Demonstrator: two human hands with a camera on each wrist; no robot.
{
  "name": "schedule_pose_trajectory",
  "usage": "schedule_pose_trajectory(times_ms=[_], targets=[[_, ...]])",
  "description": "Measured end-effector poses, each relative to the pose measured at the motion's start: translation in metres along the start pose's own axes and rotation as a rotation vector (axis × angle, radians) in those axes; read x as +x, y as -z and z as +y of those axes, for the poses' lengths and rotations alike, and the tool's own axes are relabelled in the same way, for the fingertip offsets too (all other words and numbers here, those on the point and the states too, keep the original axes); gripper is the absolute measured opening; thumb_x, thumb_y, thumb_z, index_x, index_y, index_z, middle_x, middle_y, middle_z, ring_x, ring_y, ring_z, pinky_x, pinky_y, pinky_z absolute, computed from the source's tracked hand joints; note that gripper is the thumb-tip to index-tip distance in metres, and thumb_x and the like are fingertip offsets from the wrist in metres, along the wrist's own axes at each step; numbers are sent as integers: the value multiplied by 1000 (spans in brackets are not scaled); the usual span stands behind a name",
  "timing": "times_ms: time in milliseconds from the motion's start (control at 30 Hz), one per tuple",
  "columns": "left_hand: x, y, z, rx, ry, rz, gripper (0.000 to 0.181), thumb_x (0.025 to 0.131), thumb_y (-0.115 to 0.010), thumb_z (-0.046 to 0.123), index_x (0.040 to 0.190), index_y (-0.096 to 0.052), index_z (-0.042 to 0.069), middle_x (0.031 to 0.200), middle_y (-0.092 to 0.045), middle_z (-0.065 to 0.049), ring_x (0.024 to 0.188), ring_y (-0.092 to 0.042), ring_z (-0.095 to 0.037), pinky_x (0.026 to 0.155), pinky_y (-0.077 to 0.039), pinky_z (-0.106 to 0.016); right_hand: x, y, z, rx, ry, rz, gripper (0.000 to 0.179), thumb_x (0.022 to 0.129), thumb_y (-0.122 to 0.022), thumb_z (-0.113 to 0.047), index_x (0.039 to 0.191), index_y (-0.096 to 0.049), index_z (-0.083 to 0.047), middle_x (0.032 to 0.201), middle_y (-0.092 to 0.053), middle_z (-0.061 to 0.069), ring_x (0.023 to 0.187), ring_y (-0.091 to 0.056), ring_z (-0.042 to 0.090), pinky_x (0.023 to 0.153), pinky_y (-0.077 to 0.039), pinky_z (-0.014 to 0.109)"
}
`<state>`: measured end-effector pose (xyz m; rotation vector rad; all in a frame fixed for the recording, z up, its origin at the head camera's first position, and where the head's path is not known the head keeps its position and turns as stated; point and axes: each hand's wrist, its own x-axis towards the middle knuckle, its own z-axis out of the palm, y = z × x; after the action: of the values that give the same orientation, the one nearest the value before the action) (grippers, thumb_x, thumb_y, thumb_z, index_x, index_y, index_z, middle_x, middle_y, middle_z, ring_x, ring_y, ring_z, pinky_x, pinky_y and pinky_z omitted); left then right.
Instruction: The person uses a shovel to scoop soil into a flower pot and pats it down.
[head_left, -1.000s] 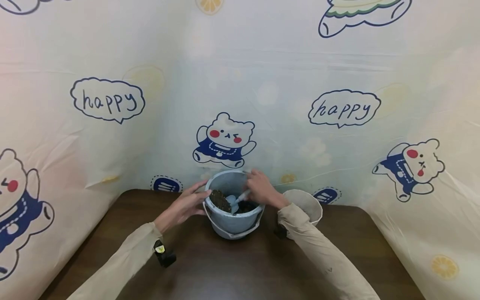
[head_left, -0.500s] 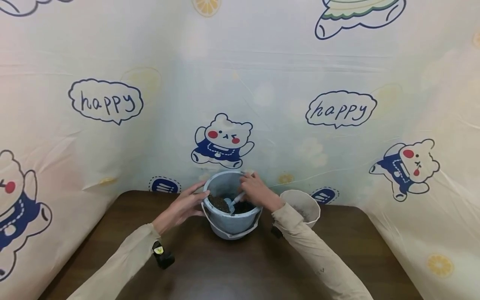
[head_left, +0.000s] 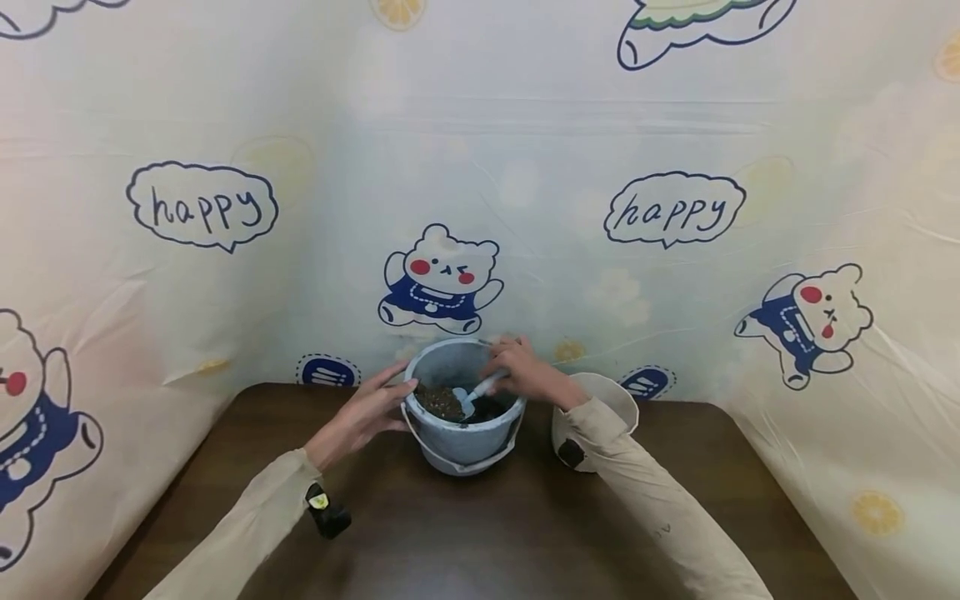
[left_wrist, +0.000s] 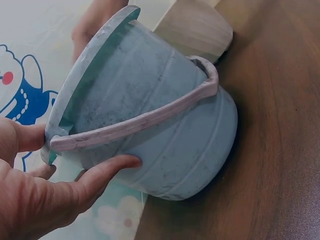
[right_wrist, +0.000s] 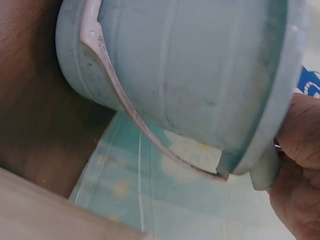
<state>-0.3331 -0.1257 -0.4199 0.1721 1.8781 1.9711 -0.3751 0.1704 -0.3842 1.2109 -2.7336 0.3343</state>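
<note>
With my right hand (head_left: 528, 371) I grasp the small scoop (head_left: 467, 400) by its handle; my fingers cover most of this handle, and in the right wrist view only a pale, rounded end shows below them. The scoop's blade is light blue and lies inside the blue bucket (head_left: 465, 446), against the soil (head_left: 438, 402). How deep its tip goes, I cannot see.

My left hand (head_left: 363, 414) grips the bucket at its left side: the thumb is pressed on the outer wall and the fingers are at the rim, though some of them are partly hidden there. The bucket stands upright on the brown wooden table (head_left: 450, 542). Its wall is ribbed, widening to a thick rim, with dark smudges, and a thin pinkish handle (left_wrist: 145, 117) hangs down along the near side.

The soil looks crumbly and brown, heaped at the left; to the right it is darker and lower, partly in shadow. Just beside, the white pot (head_left: 621, 402) is half covered by my right sleeve (head_left: 660, 500), so its inside is hard to make out. Behind hangs a wrinkled cloth (head_left: 547, 250) with printed bears, some cut off by the view's edges.
</note>
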Motion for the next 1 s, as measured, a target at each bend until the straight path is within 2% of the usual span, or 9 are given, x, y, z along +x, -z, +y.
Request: schedule_pose_trajectory(times_ms=[100, 267, 467, 633, 833, 1000], targets=[[1, 0, 2, -3, -1, -1, 69, 111, -52, 22, 169, -16, 16, 166, -25, -29, 147, -39, -44, 99, -57, -57, -6, 5, 1, 46, -3, 38, 22, 85, -87, -16, 106, -84, -12, 100, -71, 2, 96, -52, 21, 84, -27, 40], [3, 0, 4, -10, -4, -3, 69, 112, -51, 22, 170, -15, 16, 167, -24, -29, 149, -36, -46, 103, -54, -59, -15, 10, 7, 62, 8, 113, 22, 86, -86, -15, 107, -83, -10, 99, -71, 3, 96, -52, 23, 84, -27, 39], [2, -1, 1, -15, 13, -1, 68, 112, -51, 21, 170, -14, 17, 167, -24, -29, 150, -36, -46, 104, -53, -61, -24, 12, 9, 111, -35, 128, 24, 86, -86, -16, 109, -83, -10, 98, -72, 4, 99, -54, 24, 91, -35, 44], [1, -1, -1, -19, 27, 1, 68, 112, -51, 22, 170, -15, 18, 168, -23, -28, 151, -35, -47, 104, -53, -62, -30, 10, 12, 168, -43, 184, 25, 85, -87, -13, 108, -82, -6, 103, -75, 6, 102, -58, 27, 91, -38, 47], [2, -1, -1, -25, 14, -4, 68, 112, -52, 22, 170, -16, 19, 168, -23, -27, 151, -34, -46, 103, -54, -60, -39, 16, 16, 185, -84, 225, 24, 85, -86, -11, 108, -82, -7, 104, -74, 8, 102, -58, 28, 89, -37, 47], [3, -1, 0, -26, 18, -3, 68, 112, -52, 22, 170, -16, 19, 168, -24, -26, 152, -33, -46, 105, -52, -62, -50, 22, 19, 194, -95, 249, 24, 86, -86, -11, 109, -81, -6, 105, -74, 11, 104, -59, 32, 93, -37, 54]])
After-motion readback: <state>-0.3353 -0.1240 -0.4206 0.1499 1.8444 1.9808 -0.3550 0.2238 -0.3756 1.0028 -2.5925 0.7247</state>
